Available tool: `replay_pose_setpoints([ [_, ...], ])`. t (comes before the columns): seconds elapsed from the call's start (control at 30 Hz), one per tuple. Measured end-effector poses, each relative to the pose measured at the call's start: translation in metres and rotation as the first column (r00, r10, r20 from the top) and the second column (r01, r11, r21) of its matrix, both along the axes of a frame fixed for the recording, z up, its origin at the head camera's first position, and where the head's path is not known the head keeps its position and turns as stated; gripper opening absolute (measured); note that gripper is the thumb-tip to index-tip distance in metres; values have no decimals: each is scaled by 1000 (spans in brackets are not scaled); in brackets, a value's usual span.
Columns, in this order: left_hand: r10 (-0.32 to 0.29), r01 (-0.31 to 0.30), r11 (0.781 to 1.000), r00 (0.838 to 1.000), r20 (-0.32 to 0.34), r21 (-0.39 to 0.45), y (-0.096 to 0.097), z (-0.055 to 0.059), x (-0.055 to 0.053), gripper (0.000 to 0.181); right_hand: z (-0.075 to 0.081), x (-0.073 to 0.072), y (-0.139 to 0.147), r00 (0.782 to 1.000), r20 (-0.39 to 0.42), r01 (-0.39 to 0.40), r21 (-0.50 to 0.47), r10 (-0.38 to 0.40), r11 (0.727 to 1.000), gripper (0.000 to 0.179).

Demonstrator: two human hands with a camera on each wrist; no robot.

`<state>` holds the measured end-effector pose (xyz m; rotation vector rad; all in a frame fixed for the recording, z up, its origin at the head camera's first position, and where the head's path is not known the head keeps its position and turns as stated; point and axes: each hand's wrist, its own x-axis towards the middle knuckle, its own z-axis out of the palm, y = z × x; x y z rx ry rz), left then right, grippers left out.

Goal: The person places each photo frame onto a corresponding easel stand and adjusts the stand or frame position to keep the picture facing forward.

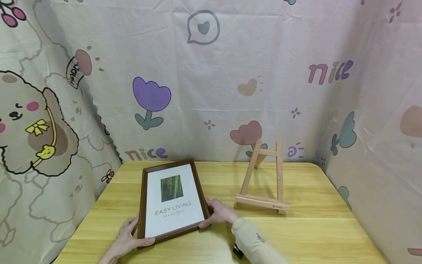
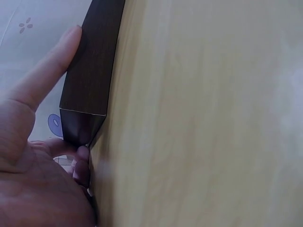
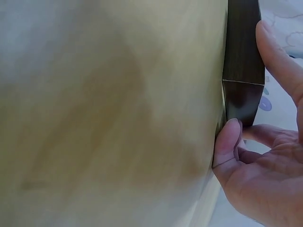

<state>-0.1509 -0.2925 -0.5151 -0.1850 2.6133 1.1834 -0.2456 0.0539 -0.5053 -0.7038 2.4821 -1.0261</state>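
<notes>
Two hands hold one picture frame (image 1: pixel 173 206), which sits around seven o'clock from the middle of the head view and leans a little anticlockwise. The left hand (image 1: pixel 124 235) is clamped on its near corner at eight o'clock, the right hand (image 1: pixel 218 212) on its near corner at four o'clock, each with the thumb along the near edge and fingers curled in at the corner. Whether the frame lies fully on the worktop (image 1: pixel 316 223) or is slightly raised, I cannot tell. With both grips at the near end, the edge towards twelve o'clock has no hand on it, so it could dip or scrape if the frame were lifted from here. Uneven lifting might twist it out of one grip, and quick lowering could pinch the curled fingers. The easel (image 1: pixel 262 201) stands between two and three o'clock from the frame; a wide swing that way might knock it, as its slim legs look light and easy to tip. The frame is a dark brown, faintly grained rectangle with deep, flat sides and mitred corners; its white insert (image 1: pixel 153 198) carries a small green picture (image 1: pixel 171 188) above printed lettering. Pale, smooth wood makes up the easel, a tapering shape with a straight ledge. The worktop is yellowish with lengthwise grain, and softly creased, printed cloth (image 1: pixel 211 66) hangs beyond it towards twelve o'clock.
</notes>
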Motion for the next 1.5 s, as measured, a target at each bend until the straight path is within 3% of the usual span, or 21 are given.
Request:
replay_pose_setpoints([
  [0.43, -15, 14, 999, 999, -53, -33, 1, -2, 4, 118, 3, 4, 0, 999, -29, 19, 1, -19, 1000, 112],
  [0.97, 5, -5, 1000, 1000, -19, -14, 4, 0, 3, 121, -4, 3, 0, 999, -26, 17, -64, -19, 998, 111],
  [1.27, -17, 22, 997, 997, -76, 74, 4, -1, 5, 120, -3, 4, -1, 999, -33, 21, -83, -24, 996, 114],
  [1.5, 1, 7, 993, 997, -72, 117, 4, -1, 5, 123, -4, 6, -1, 999, -35, 26, -94, -30, 995, 114],
])
